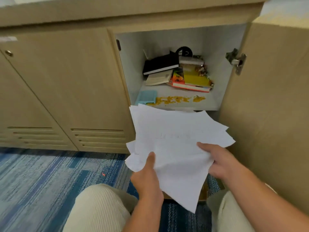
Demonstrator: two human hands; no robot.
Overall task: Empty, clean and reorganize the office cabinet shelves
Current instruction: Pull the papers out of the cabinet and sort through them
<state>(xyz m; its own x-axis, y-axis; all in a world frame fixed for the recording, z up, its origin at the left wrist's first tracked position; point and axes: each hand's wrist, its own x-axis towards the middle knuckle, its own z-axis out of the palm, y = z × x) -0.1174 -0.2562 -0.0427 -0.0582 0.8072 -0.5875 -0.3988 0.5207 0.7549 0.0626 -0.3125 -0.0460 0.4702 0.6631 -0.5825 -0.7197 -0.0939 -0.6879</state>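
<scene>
Now both hands, left hand (pixel 147 174) and right hand (pixel 219 161), pinching loose papers (pixel 175 139) before open cabinet (pixel 167 39)

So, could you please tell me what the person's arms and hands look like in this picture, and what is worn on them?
Both the left hand and the right hand are bare: no gloves, and no rings or watch show. The forearms are bare too, with no sleeve in view. Below them, the knees are in light cream ribbed trousers.
</scene>
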